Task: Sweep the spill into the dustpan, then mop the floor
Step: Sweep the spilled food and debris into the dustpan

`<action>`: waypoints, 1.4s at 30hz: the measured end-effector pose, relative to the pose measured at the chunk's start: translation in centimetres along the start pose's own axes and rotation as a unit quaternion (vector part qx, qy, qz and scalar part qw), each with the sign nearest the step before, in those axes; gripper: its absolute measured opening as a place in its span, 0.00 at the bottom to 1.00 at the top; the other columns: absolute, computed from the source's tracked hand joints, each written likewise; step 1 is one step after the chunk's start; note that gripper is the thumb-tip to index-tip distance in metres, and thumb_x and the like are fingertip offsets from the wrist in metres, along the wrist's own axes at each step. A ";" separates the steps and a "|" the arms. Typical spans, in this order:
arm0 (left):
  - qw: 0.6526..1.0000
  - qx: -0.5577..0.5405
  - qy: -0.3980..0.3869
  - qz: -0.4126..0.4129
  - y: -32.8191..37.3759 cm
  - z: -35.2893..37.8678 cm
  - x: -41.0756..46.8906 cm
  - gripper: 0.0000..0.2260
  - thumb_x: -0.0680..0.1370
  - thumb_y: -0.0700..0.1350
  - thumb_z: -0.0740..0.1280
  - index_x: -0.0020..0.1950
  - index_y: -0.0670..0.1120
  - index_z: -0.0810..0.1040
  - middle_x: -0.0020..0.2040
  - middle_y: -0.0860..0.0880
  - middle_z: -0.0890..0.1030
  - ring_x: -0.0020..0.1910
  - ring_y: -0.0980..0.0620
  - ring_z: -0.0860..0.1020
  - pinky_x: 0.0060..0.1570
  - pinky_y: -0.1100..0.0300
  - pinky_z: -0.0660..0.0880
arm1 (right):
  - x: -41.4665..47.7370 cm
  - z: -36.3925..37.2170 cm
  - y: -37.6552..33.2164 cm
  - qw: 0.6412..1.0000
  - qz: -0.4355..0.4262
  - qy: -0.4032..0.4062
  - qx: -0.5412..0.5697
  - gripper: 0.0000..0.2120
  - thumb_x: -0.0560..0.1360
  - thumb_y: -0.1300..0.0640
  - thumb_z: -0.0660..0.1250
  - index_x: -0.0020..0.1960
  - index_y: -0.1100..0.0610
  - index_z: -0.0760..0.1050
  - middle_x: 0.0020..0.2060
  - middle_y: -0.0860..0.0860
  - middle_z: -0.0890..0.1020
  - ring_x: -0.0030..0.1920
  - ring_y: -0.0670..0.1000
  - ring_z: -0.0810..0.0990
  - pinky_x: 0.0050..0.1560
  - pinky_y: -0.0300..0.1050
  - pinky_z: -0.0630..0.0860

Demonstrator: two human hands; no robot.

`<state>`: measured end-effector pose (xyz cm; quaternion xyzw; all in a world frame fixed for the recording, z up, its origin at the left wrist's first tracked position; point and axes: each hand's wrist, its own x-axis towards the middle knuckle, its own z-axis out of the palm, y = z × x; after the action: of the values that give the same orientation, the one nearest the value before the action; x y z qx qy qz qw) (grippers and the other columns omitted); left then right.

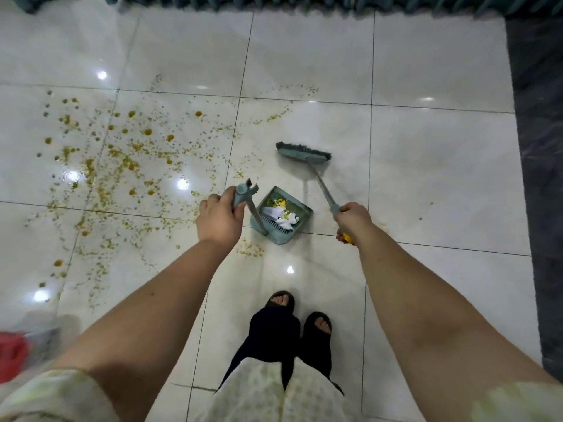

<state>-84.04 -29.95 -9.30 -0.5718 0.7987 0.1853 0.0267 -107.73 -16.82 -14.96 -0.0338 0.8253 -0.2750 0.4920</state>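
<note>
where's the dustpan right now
In the head view the dustpan sits on the floor at centre, between the left hand and right hand, just below the broom head.

Teal curtain hangs along the far wall, way past both hands. Dark rug runs down the side, right of the right hand. Blurry red thing sits low, near the left elbow.
</note>
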 end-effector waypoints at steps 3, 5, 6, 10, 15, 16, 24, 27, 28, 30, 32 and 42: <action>1.000 -0.008 -0.005 0.000 -0.8 -0.1 0.2 0.18 0.81 0.54 0.58 0.70 0.52 0.68 0.57 0.42 0.75 0.57 0.40 0.69 0.51 0.47 0.71 | 0.8 0.7 1.7 0.997 0.020 -0.004 -0.068 0.04 0.78 0.58 0.62 0.52 0.57 0.73 0.43 0.62 0.77 0.29 0.57 0.77 0.25 0.45 0.76; 1.000 -0.014 -0.010 0.000 -0.8 -0.2 0.1 0.18 0.81 0.54 0.58 0.70 0.53 0.68 0.56 0.42 0.75 0.58 0.40 0.69 0.52 0.47 0.71 | 0.2 0.3 3.6 0.994 0.029 0.002 -0.103 0.04 0.78 0.58 0.61 0.51 0.57 0.74 0.39 0.61 0.77 0.27 0.57 0.77 0.32 0.56 0.81; 1.000 -0.017 -0.015 0.000 -0.6 -0.3 0.1 0.18 0.81 0.54 0.58 0.70 0.53 0.68 0.57 0.42 0.75 0.58 0.40 0.69 0.52 0.47 0.71 | -0.3 -0.3 4.7 0.993 0.032 0.005 -0.113 0.05 0.78 0.57 0.62 0.50 0.57 0.74 0.37 0.60 0.77 0.26 0.57 0.77 0.35 0.59 0.81; 0.999 -0.034 -0.035 -0.015 -0.1 -0.5 -0.7 0.18 0.81 0.53 0.58 0.70 0.53 0.67 0.58 0.42 0.75 0.59 0.40 0.69 0.52 0.47 0.71 | -4.5 -4.4 7.5 0.988 0.075 0.007 -0.135 0.07 0.77 0.55 0.64 0.54 0.55 0.74 0.36 0.61 0.78 0.25 0.56 0.77 0.30 0.46 0.77; 0.997 -0.045 -0.055 -0.039 0.6 -0.4 -2.7 0.19 0.81 0.53 0.57 0.72 0.53 0.65 0.61 0.40 0.72 0.62 0.39 0.67 0.55 0.44 0.70 | -10.3 -8.8 9.8 0.986 0.101 0.025 -0.127 0.08 0.78 0.56 0.63 0.56 0.56 0.73 0.37 0.61 0.77 0.27 0.55 0.75 0.28 0.40 0.72; 0.997 -0.041 -0.055 -0.039 0.6 -0.4 -3.2 0.18 0.82 0.53 0.57 0.72 0.53 0.65 0.61 0.40 0.72 0.63 0.38 0.67 0.55 0.44 0.69 | -11.2 -9.3 10.1 0.989 0.104 0.029 -0.103 0.08 0.78 0.57 0.63 0.57 0.56 0.73 0.37 0.61 0.77 0.27 0.55 0.75 0.27 0.40 0.71; 0.999 -0.008 -0.028 -0.044 -1.9 -1.2 -5.6 0.18 0.82 0.51 0.57 0.72 0.50 0.64 0.61 0.38 0.71 0.62 0.37 0.66 0.56 0.41 0.68 | -13.9 -9.2 9.1 0.976 0.124 -0.019 0.176 0.04 0.78 0.61 0.64 0.52 0.60 0.72 0.34 0.57 0.72 0.24 0.50 0.69 0.20 0.33 0.66; 0.999 0.005 -0.005 -0.046 -3.5 -2.3 -5.9 0.18 0.82 0.51 0.57 0.72 0.51 0.64 0.61 0.39 0.71 0.62 0.37 0.67 0.55 0.40 0.69 | -13.1 -7.6 7.3 0.946 0.151 -0.114 0.262 0.02 0.78 0.62 0.62 0.47 0.60 0.70 0.31 0.52 0.68 0.19 0.44 0.65 0.17 0.31 0.64; 0.999 0.006 -0.002 -0.044 -3.9 -2.7 -5.9 0.18 0.82 0.51 0.57 0.72 0.51 0.64 0.61 0.39 0.71 0.61 0.37 0.67 0.55 0.40 0.69 | -12.7 -6.8 6.7 0.928 0.159 -0.143 0.304 0.01 0.78 0.62 0.61 0.49 0.60 0.70 0.31 0.52 0.68 0.19 0.44 0.66 0.17 0.30 0.64; 0.999 0.009 0.004 -0.038 -4.8 -3.3 -5.9 0.18 0.82 0.51 0.57 0.72 0.50 0.65 0.60 0.39 0.72 0.61 0.37 0.67 0.55 0.40 0.70 | -11.6 -5.2 5.8 0.889 0.165 -0.176 0.388 0.06 0.79 0.62 0.60 0.55 0.62 0.69 0.35 0.56 0.75 0.19 0.45 0.70 0.17 0.32 0.68; 1.000 0.008 0.005 -0.025 -5.6 -3.6 -5.9 0.18 0.82 0.51 0.57 0.72 0.50 0.65 0.59 0.39 0.73 0.60 0.37 0.68 0.53 0.41 0.72 | -10.7 -3.2 4.8 0.869 0.157 -0.177 0.435 0.10 0.79 0.62 0.61 0.59 0.63 0.69 0.44 0.62 0.80 0.21 0.48 0.74 0.19 0.36 0.73; 1.000 0.007 0.016 -0.010 -8.2 -2.7 -5.3 0.19 0.81 0.51 0.59 0.71 0.49 0.68 0.55 0.40 0.75 0.57 0.38 0.69 0.50 0.47 0.70 | -7.3 2.5 6.2 0.971 0.141 -0.128 0.144 0.13 0.79 0.55 0.65 0.55 0.65 0.72 0.36 0.58 0.77 0.27 0.50 0.72 0.20 0.35 0.70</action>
<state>-74.21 -28.27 -7.55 -0.5828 0.7943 0.1705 0.0199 -100.57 -10.24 -13.10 0.1189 0.7036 -0.3127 0.6270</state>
